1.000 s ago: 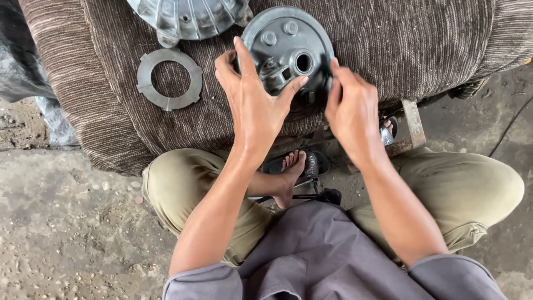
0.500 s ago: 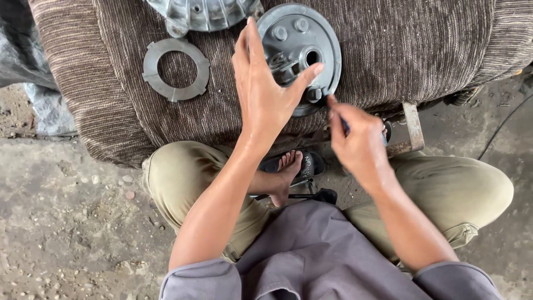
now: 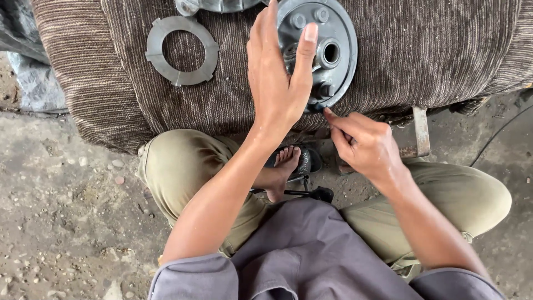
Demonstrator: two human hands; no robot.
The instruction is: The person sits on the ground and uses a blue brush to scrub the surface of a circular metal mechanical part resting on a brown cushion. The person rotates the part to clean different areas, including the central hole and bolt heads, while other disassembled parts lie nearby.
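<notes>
Round grey metal housing (image 3: 333, 53) lies flat on the brown striped cloth (image 3: 444, 50), directly ahead of the person, past the knees. It's a disc, so no real long axis; face up, central bore and bolt bosses showing.

Left hand (image 3: 277, 83) is over the housing's left half, fingers spread and extended, palm down. Looks to rest on or just above the part; contact can't be confirmed. Not gripping anything.

Right hand (image 3: 363, 144) is at the housing's near edge, fingers curled, thumb and forefinger pinched together at the rim. Whether something small sits in that pinch can't be told.

Left hand is the nearer to the housing's centre; right only reaches the near rim.

Flat grey notched ring (image 3: 182, 50) lies well left of the housing, untouched. Another grey casting (image 3: 216, 5) sits beyond the housing to its left, mostly cut off.
</notes>
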